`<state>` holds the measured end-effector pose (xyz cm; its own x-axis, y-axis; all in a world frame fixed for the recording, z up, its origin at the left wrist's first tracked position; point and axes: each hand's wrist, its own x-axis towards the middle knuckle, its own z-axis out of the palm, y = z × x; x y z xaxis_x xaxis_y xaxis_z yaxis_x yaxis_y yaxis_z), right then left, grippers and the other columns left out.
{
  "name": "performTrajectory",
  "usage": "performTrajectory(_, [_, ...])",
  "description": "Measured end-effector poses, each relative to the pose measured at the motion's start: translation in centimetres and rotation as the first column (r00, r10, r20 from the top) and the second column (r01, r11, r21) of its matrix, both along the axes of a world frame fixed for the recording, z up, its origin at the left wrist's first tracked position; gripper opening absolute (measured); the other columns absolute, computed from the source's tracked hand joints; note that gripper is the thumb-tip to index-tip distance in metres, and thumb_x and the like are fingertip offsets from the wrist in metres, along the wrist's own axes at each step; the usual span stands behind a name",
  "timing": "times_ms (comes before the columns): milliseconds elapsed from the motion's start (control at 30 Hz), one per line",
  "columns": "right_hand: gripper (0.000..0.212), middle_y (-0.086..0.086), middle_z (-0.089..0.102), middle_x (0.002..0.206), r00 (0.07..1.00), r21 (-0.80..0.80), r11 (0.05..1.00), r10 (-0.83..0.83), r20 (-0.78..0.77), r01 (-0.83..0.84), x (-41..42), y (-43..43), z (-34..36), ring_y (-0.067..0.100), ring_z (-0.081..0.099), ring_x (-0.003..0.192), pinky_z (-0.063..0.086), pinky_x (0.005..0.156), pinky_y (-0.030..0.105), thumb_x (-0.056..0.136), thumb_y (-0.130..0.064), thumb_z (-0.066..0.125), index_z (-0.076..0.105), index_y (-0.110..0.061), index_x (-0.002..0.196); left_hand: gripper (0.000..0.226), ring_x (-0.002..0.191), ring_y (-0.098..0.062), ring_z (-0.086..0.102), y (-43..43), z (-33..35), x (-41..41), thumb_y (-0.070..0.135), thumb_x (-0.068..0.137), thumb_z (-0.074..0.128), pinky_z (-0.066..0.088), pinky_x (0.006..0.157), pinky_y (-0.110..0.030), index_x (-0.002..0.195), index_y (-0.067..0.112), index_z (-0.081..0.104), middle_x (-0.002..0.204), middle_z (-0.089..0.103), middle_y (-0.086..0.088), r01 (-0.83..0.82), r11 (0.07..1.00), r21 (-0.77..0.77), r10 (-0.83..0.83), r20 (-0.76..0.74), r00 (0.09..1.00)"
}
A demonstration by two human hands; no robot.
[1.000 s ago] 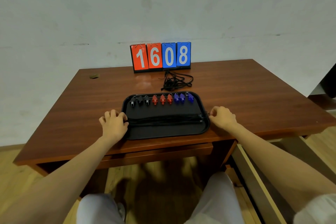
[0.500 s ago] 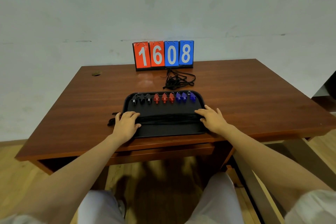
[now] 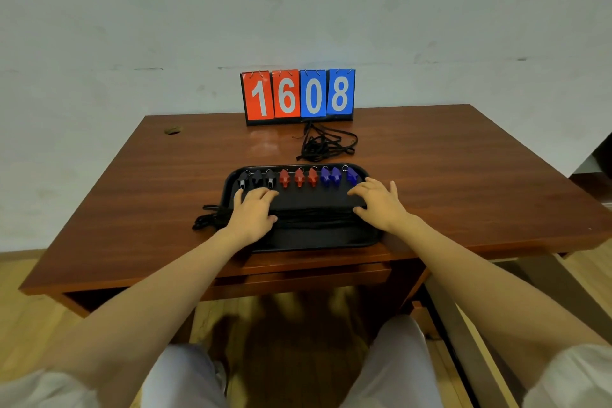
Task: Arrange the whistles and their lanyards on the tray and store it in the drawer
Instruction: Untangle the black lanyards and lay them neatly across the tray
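left hand (image 3: 253,212) flat, gripping nothing | right hand (image 3: 377,205) likewise | both rest on lanyards (image 3: 314,217) across tray (image 3: 298,243), probably flattening them clear of whistles (image 3: 299,177)

tray (image 3: 299,242) black | whistles (image 3: 298,176) black, red, blue | scoreboard (image 3: 298,95) red and blue, white digits | table (image 3: 132,195) reddish-brown

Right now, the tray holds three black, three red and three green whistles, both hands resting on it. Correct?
No: the head view shows blue whistles, not green. The black whistles, red whistles, tray, left hand and right hand are as stated.
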<state>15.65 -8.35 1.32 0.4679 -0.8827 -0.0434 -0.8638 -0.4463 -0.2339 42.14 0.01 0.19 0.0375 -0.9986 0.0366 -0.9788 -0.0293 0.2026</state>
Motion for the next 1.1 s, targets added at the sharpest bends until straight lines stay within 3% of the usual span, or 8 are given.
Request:
performTrajectory(267, [0.035,0.003,0.053,0.133,0.992,-0.104,0.994,0.032,0.121,-0.019,4.1,-6.9,4.0,0.023,0.044,0.128,0.031,0.108,0.046,0.093,-0.022,0.053,0.056,-0.020,0.127,0.041,0.130,-0.023,0.040,-8.8,4.4,-2.5,0.022,0.092,0.053,0.024,0.111,-0.041,0.133,0.017,0.049,0.139,0.046,-0.003,0.062,0.989,-0.136,-0.066,-0.024,0.998])
performTrajectory(400, [0.032,0.005,0.056,0.130,0.989,-0.132,0.991,0.022,0.146,-0.002,6.7,-12.3,5.2,0.024,0.052,0.118,0.043,0.101,0.043,0.093,-0.020,0.052,0.058,-0.018,0.125,0.037,0.127,-0.025,0.042,-14.5,5.9,-1.9,0.022,0.094,0.050,0.030,0.107,-0.042,0.130,0.015,0.052,0.135,0.049,-0.007,0.032,0.994,-0.105,-0.034,-0.016,0.999])
performTrajectory(500, [0.033,0.009,0.055,0.130,0.988,-0.069,0.998,0.020,0.154,-0.009,8.6,-16.5,5.0,0.027,0.053,0.115,0.047,0.097,0.044,0.096,-0.017,0.045,0.055,-0.016,0.127,0.034,0.124,-0.028,0.045,-18.6,5.7,-0.5,0.022,0.095,0.047,0.033,0.104,-0.043,0.127,0.012,0.053,0.133,0.050,-0.009,-0.008,0.999,-0.035,0.008,0.011,1.000])
performTrajectory(667, [0.037,0.010,0.054,0.133,0.989,0.019,0.998,0.055,0.139,-0.059,12.7,-22.8,3.2,0.028,0.051,0.118,0.046,0.099,0.042,0.099,-0.016,0.039,0.051,-0.015,0.133,0.033,0.118,-0.032,0.048,-24.6,3.6,2.1,0.022,0.094,0.048,0.041,0.096,-0.046,0.124,0.009,0.053,0.128,0.050,-0.013,-0.066,0.994,0.092,0.069,-0.028,0.997])
performTrajectory(800, [0.039,0.007,0.048,0.140,0.988,0.066,0.991,0.110,0.112,-0.118,15.9,-26.0,1.2,0.025,0.044,0.127,0.041,0.105,0.039,0.099,-0.016,0.042,0.046,-0.015,0.138,0.042,0.121,-0.034,0.045,-27.9,0.7,2.9,0.024,0.095,0.049,0.041,0.096,-0.046,0.134,0.009,0.043,0.131,0.046,-0.014,-0.067,0.990,0.123,0.074,-0.050,0.996])
performTrajectory(967, [0.036,0.008,0.049,0.137,0.978,0.042,0.980,0.196,-0.077,-0.193,17.7,-27.9,-2.0,0.027,0.043,0.126,0.040,0.104,0.045,0.095,-0.013,0.048,0.051,-0.015,0.131,0.032,0.115,-0.030,0.045,-30.3,-1.8,3.5,0.026,0.095,0.050,0.042,0.092,-0.049,0.124,0.016,0.056,0.121,0.052,-0.009,-0.052,0.997,0.062,0.057,-0.083,0.995])
performTrajectory(1100, [0.028,0.001,0.053,0.133,0.988,-0.080,0.986,0.142,-0.064,-0.147,17.7,-28.1,-3.3,0.022,0.037,0.132,0.016,0.113,0.058,0.097,-0.016,0.047,0.060,-0.019,0.122,0.019,0.104,-0.029,0.051,-30.9,-2.1,3.8,0.021,0.094,0.049,0.045,0.082,-0.044,0.105,0.012,0.062,0.106,0.058,-0.009,-0.061,0.998,-0.028,0.058,-0.087,0.995])
